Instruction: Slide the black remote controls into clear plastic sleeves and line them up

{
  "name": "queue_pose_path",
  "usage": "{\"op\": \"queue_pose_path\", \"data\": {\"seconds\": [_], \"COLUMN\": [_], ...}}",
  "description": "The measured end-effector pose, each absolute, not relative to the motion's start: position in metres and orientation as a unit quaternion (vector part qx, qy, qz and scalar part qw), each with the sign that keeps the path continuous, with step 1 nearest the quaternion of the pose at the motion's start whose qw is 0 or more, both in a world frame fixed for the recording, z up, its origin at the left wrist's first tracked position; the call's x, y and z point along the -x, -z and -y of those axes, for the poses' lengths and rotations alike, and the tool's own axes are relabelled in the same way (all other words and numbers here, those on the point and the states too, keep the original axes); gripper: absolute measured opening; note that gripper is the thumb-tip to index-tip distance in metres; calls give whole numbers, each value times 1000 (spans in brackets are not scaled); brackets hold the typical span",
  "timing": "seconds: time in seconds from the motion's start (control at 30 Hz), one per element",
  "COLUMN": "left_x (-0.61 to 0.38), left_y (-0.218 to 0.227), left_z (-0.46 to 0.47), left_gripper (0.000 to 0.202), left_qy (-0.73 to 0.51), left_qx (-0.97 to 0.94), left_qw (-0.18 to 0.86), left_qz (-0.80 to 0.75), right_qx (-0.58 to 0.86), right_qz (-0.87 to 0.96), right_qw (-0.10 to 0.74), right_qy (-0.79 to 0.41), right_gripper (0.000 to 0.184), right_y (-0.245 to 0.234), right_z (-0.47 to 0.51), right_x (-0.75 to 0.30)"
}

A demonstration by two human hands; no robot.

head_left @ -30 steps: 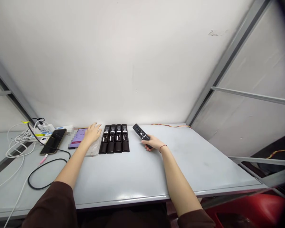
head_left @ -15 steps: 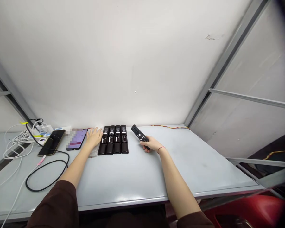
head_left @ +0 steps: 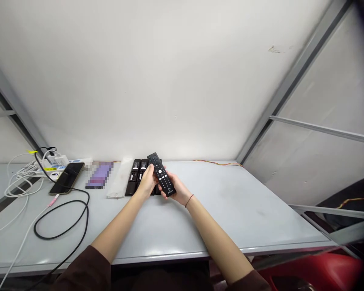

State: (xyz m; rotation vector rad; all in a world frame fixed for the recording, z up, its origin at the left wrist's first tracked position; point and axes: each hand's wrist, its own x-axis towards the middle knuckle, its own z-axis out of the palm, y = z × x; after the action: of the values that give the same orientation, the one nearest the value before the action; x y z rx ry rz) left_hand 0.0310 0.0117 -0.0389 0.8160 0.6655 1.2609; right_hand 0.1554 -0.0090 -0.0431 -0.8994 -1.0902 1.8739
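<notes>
A black remote control [head_left: 161, 173] is held between both hands, its button side up and tilted with the top end to the upper left. My left hand [head_left: 148, 182] grips its left edge, the thumb on or beside the buttons. My right hand [head_left: 176, 190] wraps the right edge near the lower end. Behind and below them, a row of black remote controls [head_left: 132, 186] lies face down on the table with their battery compartments uncovered; my hands and the held remote hide part of the row. Left of the row lies a clear plastic bag [head_left: 119, 180].
A phone with a blurred purple screen [head_left: 100, 175] and a dark phone [head_left: 67, 178] lie on the grey table [head_left: 248, 210]. A black cable [head_left: 86, 210], tangled white cables [head_left: 18, 182] and a power strip [head_left: 79, 161] occupy the left. Thin red-yellow wires [head_left: 218, 162] run along the back.
My left hand has left the plastic bag and moved right onto the remote control. My right hand has carried the remote left, in front of the row.
</notes>
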Motion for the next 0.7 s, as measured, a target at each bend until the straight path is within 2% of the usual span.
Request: {"op": "queue_pose_path", "data": {"seconds": [0.13,0.27,0.37,0.5,0.63,0.7], "left_x": [-17,-9,-10,-16,-24,-28], "left_y": [29,26,29,33,41,46], "left_z": [-11,-15,-18,-15,-6,-3], "left_gripper": [23,25,18,22,48,44], "left_qy": [-609,-608,-626,-633,-559,-536], "left_qx": [-303,-232,-206,-236,-332,-392], "left_qw": [681,707,708,690,698,671], "left_qz": [-271,-277,-253,-259,-301,-330], "right_qx": [308,296,311,348,385,396], "right_qz": [374,363,383,441,456,455], "right_qw": [388,333,311,374,426,455], "right_qy": [-784,-818,-812,-738,-680,-655], "right_gripper": [35,33,28,40,47,44], "right_y": [45,43,43,41,42,44], "right_z": [16,23,26,27,25,23], "right_x": [-144,-141,-142,-141,-140,-139]}}
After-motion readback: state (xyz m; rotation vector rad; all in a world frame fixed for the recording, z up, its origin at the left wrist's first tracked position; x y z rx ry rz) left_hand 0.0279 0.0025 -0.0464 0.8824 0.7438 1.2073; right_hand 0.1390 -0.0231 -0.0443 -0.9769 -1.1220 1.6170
